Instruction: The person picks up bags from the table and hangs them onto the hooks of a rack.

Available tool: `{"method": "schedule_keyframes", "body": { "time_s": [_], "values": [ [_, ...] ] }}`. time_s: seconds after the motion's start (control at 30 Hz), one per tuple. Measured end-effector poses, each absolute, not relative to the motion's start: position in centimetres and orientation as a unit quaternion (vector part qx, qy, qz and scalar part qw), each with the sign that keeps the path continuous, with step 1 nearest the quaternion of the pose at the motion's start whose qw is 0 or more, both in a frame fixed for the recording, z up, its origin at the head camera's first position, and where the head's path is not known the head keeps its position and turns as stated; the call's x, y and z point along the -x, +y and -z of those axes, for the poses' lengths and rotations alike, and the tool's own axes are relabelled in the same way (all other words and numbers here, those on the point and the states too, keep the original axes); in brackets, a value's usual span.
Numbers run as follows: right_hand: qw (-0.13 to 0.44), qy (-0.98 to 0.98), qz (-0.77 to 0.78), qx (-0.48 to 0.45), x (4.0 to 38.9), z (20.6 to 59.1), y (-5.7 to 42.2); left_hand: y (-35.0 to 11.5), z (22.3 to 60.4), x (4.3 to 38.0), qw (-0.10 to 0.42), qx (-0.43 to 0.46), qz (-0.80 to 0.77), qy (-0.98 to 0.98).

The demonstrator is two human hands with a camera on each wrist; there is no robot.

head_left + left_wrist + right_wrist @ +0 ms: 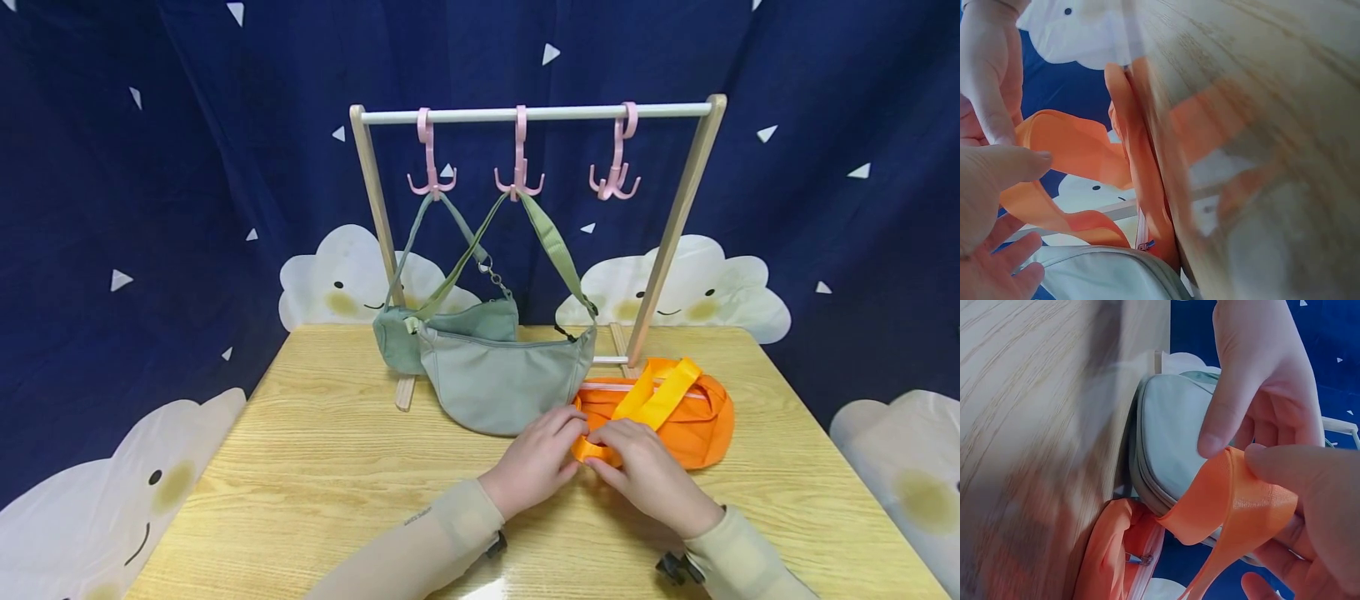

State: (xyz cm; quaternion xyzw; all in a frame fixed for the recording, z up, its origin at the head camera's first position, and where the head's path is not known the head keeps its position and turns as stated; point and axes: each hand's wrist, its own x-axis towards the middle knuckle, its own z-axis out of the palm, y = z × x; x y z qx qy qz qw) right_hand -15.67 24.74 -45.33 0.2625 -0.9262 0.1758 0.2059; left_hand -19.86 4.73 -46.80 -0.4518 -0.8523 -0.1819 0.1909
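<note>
An orange belt bag (693,429) lies on the table at the right, a wide yellow-orange strap (660,400) looped over it. My right hand (648,471) pinches a bent length of this strap, thumb on one side in the right wrist view. From the other side my left hand (542,458) holds the same loop, its thumb across the strap (1072,140) in the left wrist view. The left fingertips are partly hidden. A grey-green crescent bag (502,383) hangs close beyond my left hand, its underside near the table.
A rack with a white bar (480,114) carries pink hooks. The grey-green bag hangs from the middle hook (519,171); a smaller green bag (401,342) hangs from the left hook (432,171). The right hook (617,167) bears nothing. Behind is a dark blue curtain (225,167).
</note>
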Motion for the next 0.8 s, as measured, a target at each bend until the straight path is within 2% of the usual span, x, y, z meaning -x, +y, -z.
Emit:
{"method": "schedule_keyframes", "body": {
  "time_s": [0.37,0.8],
  "values": [
    [0.191,-0.93,-0.186,-0.252,15.26,44.8,24.38,5.02,47.04,20.01,0.196,0.45,0.175,-0.853],
    [0.198,-0.929,-0.185,-0.251,15.46,44.98,24.82,4.76,47.06,20.34,0.196,0.448,0.195,-0.85]
  ]
}}
